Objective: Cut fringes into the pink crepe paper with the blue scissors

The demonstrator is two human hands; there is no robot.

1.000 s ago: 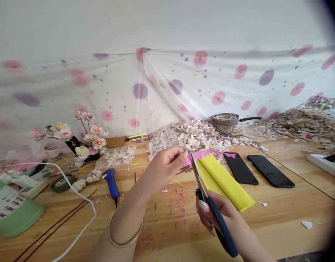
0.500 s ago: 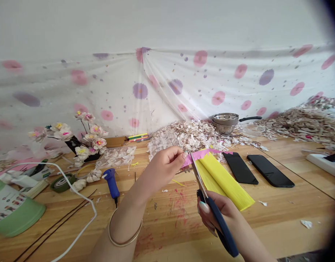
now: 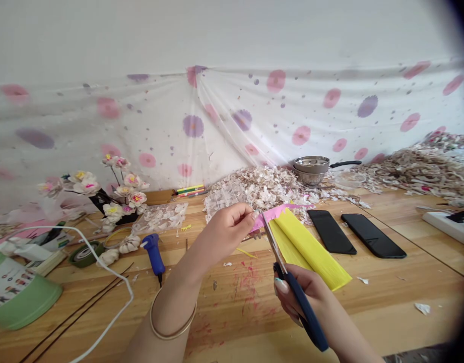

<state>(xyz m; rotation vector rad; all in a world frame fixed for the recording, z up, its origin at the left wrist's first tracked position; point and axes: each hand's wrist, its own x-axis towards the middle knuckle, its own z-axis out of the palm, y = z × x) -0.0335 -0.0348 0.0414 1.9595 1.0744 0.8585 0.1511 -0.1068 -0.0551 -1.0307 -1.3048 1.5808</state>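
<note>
Between thumb and fingers, my left hand (image 3: 232,227) pinches one end of a pink paper strip (image 3: 279,212), whose notched length trails off to the right. My right hand (image 3: 305,292) is wrapped round the dark blue handles of a pair of scissors (image 3: 306,315). Their blades point up and away from me and meet the strip just right of my left fingertips; whether they are fully closed I cannot make out. Under the strip and behind the scissors lies a folded sheet of yellow crepe paper (image 3: 311,247) on the wooden table (image 3: 232,312).
Two black phones (image 3: 332,232) (image 3: 373,236) lie to the right. A blue glue gun (image 3: 154,254) stands left of my arm, beyond a white cable (image 3: 128,282) and a green container (image 3: 23,297). Behind are paper flowers (image 3: 126,194), heaped petals (image 3: 269,184) and metal pans (image 3: 311,169).
The free end of the pink strip has shifted left and a little up. Both hands stay almost where they were, the scissors still at the strip.
</note>
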